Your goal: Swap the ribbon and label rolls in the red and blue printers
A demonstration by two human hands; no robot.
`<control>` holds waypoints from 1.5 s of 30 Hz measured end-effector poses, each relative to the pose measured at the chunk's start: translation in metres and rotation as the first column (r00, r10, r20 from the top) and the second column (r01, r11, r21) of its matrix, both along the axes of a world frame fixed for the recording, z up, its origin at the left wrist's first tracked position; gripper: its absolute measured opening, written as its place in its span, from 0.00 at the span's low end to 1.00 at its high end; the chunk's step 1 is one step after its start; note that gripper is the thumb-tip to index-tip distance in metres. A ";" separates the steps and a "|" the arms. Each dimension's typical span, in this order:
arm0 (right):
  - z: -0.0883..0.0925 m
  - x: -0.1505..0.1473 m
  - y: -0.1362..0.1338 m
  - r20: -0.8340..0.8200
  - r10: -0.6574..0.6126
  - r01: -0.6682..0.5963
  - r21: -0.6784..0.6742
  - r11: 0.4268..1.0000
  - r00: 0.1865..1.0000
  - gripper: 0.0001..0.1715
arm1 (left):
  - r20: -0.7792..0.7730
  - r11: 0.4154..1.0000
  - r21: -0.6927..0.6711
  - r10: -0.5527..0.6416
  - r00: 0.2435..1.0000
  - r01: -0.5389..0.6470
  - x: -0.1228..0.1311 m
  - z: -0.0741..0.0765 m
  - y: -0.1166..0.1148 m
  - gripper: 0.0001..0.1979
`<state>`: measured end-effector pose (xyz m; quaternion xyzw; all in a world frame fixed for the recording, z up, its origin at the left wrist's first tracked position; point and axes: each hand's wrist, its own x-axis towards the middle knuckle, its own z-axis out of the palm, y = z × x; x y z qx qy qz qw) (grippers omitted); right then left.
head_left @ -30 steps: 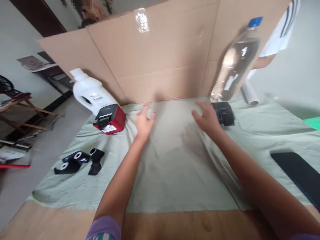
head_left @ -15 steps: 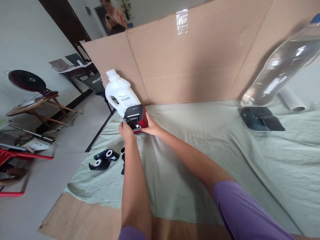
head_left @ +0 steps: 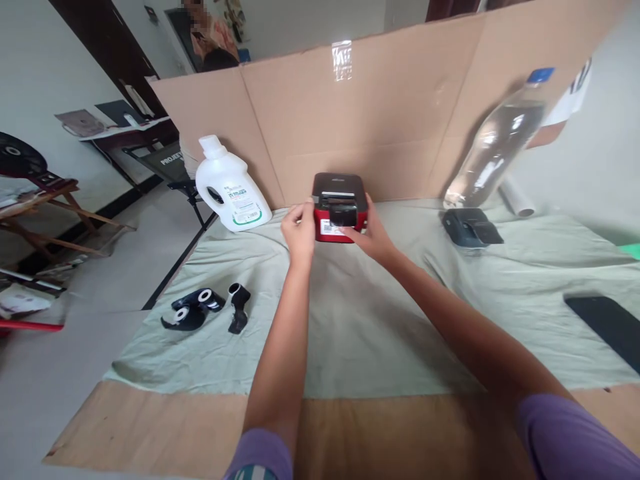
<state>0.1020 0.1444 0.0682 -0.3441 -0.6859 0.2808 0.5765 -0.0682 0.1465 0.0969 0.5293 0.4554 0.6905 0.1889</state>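
Note:
Between my two hands is a small red and black label printer (head_left: 340, 181), with a glossy black strip (head_left: 343, 214) hanging from its front slot and a white label on its face. My left hand (head_left: 299, 230) grips its left side, fingers curled. On the right side, my right hand (head_left: 374, 239) wraps the corner, its thumb reaching across the front. Whether the printer rests on the cloth or is lifted slightly, I cannot tell. Left of it stands a white detergent bottle (head_left: 233, 190) with a handle.
Black rolls (head_left: 193, 310) and a black curled strip (head_left: 239, 308) lie on the green cloth (head_left: 360, 313). At right are a dark printer (head_left: 470, 228), a large water bottle (head_left: 500, 147), a white tube (head_left: 517, 197) and a phone (head_left: 607, 327). Behind stands a cardboard panel (head_left: 390, 113); beyond it, a person.
Both hands have carried the red and black printer right, from in front of the detergent bottle to the middle of the cloth. My view has turned right, bringing the phone into sight.

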 end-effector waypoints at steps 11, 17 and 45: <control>-0.048 0.085 -0.103 0.377 -0.204 0.213 0.018 0.977 0.903 0.56 | -0.114 0.980 -0.036 -0.197 0.974 0.194 0.058 -0.080 -0.113 0.19; -0.057 0.076 -0.107 0.389 -0.233 0.222 0.073 0.972 0.891 0.56 | -0.142 0.974 -0.057 -0.224 0.964 0.218 0.050 -0.086 -0.112 0.18; -0.067 0.083 -0.102 0.292 -0.229 0.227 0.040 0.973 0.929 0.44 | -0.145 0.926 -0.202 -0.351 0.925 0.319 0.035 -0.084 -0.098 0.18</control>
